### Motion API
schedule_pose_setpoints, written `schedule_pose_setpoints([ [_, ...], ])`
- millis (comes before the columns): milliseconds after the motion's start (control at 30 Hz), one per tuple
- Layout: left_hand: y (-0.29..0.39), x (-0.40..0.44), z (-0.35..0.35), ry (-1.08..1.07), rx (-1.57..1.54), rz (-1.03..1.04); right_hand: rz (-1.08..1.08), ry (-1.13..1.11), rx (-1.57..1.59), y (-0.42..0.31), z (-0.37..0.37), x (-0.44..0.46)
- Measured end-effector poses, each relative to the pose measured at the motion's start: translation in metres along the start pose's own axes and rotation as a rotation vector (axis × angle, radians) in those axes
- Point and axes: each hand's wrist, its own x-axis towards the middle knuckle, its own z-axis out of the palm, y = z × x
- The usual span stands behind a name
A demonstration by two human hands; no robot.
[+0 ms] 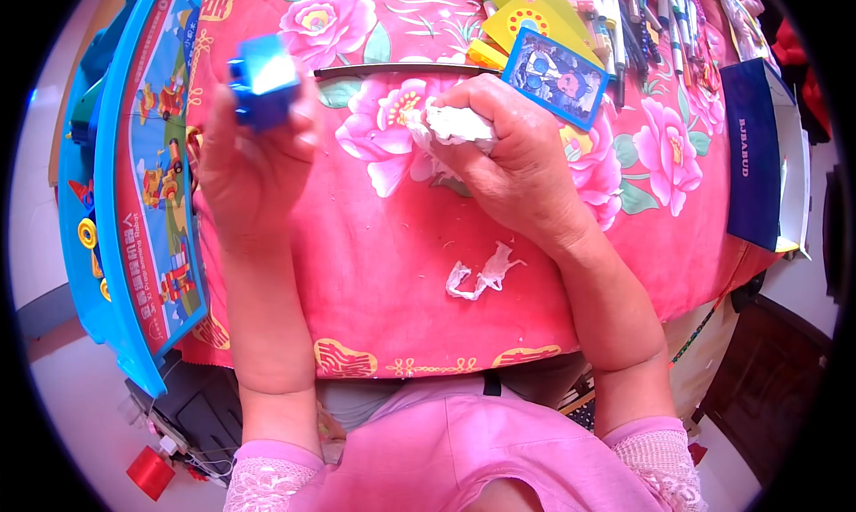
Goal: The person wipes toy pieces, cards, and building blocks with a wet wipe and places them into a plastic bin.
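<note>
My left hand is raised over the left part of the table, its fingers wrapped round a shiny blue block. The block looks like a toy building block; motion blurs it and my fingers. In my right hand, closed near the middle of the table, is a crumpled white tissue. A torn, twisted scrap of tissue lies on the pink flowered tablecloth, nearer to me than my right hand.
On the left stands a blue toy tray with a printed panel. A thin dark rod lies beyond my hands, by a blue-framed picture card. Many pens pile up at the back right. A dark blue box stands at the right edge.
</note>
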Motion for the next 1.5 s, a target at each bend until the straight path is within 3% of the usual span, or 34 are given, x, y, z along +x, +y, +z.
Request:
schedule_pose_setpoints([
  [67,0.012,0.005,-0.011,-0.098,-0.145,0.036,0.007,0.002,0.008,-0.001,0.0,0.0],
  [200,0.023,0.003,-0.012,0.019,-0.283,0.078,0.007,0.001,0.014,-0.001,0.0,0.0],
  [633,0.026,0.001,-0.02,0.146,-0.223,0.112,0.008,-0.082,-0.077,0.006,0.004,-0.001],
  [767,0.021,0.005,-0.023,0.226,-0.178,0.068,-0.059,0.079,-0.042,0.011,0.009,0.002],
  [1033,0.012,-0.025,0.038,0.234,0.292,0.131,0.014,0.163,-0.153,0.007,0.008,-0.01],
  [1167,0.051,-0.051,0.064,0.314,0.522,0.211,0.183,0.182,-0.109,-0.005,0.001,-0.033],
  [1300,0.097,-0.065,0.071,0.377,0.703,0.401,0.187,0.252,-0.149,-0.015,-0.01,-0.065],
  [1433,0.143,-0.071,0.069,0.607,0.759,0.538,0.279,0.367,0.074,-0.017,-0.017,-0.095],
  [1500,0.163,-0.07,0.048,0.557,0.772,0.566,0.301,0.419,0.16,-0.008,-0.017,-0.105],
])
